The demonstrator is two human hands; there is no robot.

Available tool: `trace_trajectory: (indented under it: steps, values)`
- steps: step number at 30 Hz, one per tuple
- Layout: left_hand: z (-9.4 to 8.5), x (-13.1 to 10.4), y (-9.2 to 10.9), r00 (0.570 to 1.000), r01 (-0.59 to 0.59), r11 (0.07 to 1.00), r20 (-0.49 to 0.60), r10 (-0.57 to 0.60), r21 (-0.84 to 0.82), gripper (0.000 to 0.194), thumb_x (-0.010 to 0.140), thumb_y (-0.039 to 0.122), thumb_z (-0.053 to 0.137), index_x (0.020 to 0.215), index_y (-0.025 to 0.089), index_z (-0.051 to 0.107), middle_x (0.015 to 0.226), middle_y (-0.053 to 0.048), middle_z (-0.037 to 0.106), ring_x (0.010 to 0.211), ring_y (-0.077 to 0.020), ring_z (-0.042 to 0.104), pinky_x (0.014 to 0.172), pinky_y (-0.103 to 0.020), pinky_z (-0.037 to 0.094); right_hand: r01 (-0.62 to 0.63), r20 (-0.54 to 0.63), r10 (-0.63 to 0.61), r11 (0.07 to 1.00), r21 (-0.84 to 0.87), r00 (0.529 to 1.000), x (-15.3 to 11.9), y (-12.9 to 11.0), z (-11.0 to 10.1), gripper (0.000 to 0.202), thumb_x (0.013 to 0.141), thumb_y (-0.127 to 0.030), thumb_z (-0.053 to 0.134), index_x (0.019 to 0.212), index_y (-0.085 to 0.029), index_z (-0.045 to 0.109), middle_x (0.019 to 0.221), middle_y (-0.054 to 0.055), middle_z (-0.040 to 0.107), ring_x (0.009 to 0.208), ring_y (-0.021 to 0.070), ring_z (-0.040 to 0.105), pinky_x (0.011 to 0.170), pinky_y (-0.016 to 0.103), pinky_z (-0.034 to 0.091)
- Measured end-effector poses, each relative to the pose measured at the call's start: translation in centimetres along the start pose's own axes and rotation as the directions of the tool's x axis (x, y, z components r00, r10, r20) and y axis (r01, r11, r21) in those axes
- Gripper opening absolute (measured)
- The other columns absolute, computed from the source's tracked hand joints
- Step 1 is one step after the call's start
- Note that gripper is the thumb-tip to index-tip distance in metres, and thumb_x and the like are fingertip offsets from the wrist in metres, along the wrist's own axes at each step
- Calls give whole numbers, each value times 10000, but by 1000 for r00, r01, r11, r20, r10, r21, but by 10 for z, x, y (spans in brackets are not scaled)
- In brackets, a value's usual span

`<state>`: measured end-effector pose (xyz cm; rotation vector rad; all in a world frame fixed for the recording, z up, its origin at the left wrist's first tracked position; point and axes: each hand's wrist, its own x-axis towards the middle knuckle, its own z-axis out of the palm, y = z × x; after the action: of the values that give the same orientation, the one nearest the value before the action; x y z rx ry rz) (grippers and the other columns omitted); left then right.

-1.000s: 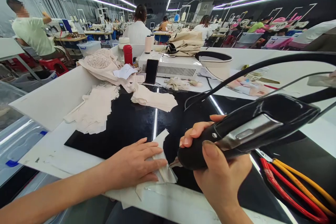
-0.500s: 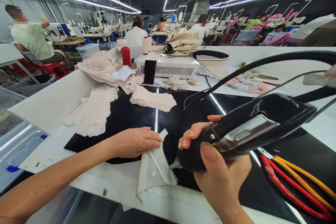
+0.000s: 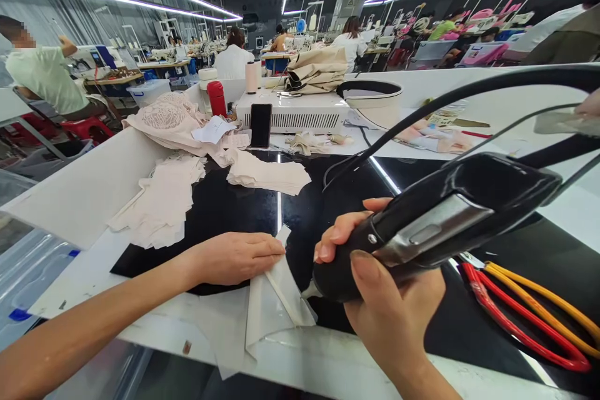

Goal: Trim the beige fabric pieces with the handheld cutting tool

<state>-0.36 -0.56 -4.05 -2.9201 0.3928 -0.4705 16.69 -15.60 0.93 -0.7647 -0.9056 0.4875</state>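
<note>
My left hand [image 3: 239,256] lies palm down with its fingers together, pressing the upper end of a pale fabric piece [image 3: 272,300] on the glossy black surface [image 3: 220,212]. A narrow strip runs down the fabric, whose lower part hangs at the table's front edge. My right hand [image 3: 389,281] is wrapped round a black handheld tool [image 3: 435,219] with a metal lever. The tool's pointed tip is close to the fabric's right edge; whether they touch I cannot tell. Cables run from the tool's rear to the right.
Scissors with red and orange handles [image 3: 525,312] lie at the right. Stacks of pale fabric [image 3: 164,200] are at the left. Behind stand a phone [image 3: 260,125], a red bottle [image 3: 216,99] and a white vented box [image 3: 300,117]. Several people sit at sewing machines beyond.
The whole view has shifted slightly, so things sit a little further left and mostly higher. Both hands keep nearly the same pose, with the tool tip still beside the fabric.
</note>
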Motion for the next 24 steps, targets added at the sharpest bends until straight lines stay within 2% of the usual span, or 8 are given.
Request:
trace_trajectory:
  steps: [7, 10, 14, 17, 22, 24]
  values:
    - [-2, -6, 8, 992, 118, 993, 53, -118, -8, 288, 1110, 103, 464, 1314, 86, 667, 1334, -146, 752, 1281, -212, 714, 1087, -283, 609, -7, -23, 8, 1000, 16, 1000, 1, 0, 2, 429, 846, -410, 931, 1155, -281, 663, 814, -40, 721, 599, 127, 657, 544, 253, 587]
    - [-4, -6, 12, 991, 125, 991, 53, -123, -36, 281, 1106, 111, 480, 1339, 89, 636, 1310, -151, 753, 1248, -222, 727, 1104, -329, 609, -14, -27, 15, 1000, 17, 1000, 1, 0, 3, 430, 841, -411, 933, 1149, -283, 662, 812, -37, 716, 587, 130, 646, 519, 253, 573]
    - [-11, 0, 17, 992, 66, 995, -102, -73, -69, 231, 1116, 99, 474, 1246, 70, 663, 1258, -145, 763, 1252, -217, 710, 1203, -351, 533, -15, -42, 14, 1000, -7, 999, 0, 0, 3, 443, 828, -432, 937, 1139, -281, 660, 809, -33, 706, 586, 137, 635, 520, 265, 567]
    - [-16, 6, 24, 979, 6, 993, -200, -30, -115, 230, 1135, 132, 469, 1173, 90, 692, 1179, -115, 774, 1209, -202, 707, 1152, -295, 550, -19, -48, 18, 999, -27, 999, 0, 0, 2, 450, 829, -444, 933, 1146, -284, 657, 809, -34, 700, 575, 138, 623, 508, 268, 557]
    - [-13, 14, 32, 984, -100, 980, -162, 72, -173, 248, 1142, 163, 479, 1156, 86, 714, 1052, -75, 776, 1040, -171, 727, 1160, -277, 524, -20, -39, 19, 999, -31, 999, 0, 0, 1, 442, 836, -442, 926, 1146, -287, 652, 817, -30, 696, 571, 142, 624, 501, 273, 568]
    - [-9, 14, 33, 988, -102, 980, -133, 80, -173, 263, 1147, 176, 471, 1175, 79, 713, 1051, -70, 774, 1036, -167, 726, 1184, -277, 501, -17, -37, 16, 999, -27, 999, 0, -1, 2, 435, 840, -444, 923, 1143, -288, 651, 811, -30, 692, 569, 142, 616, 493, 272, 564]
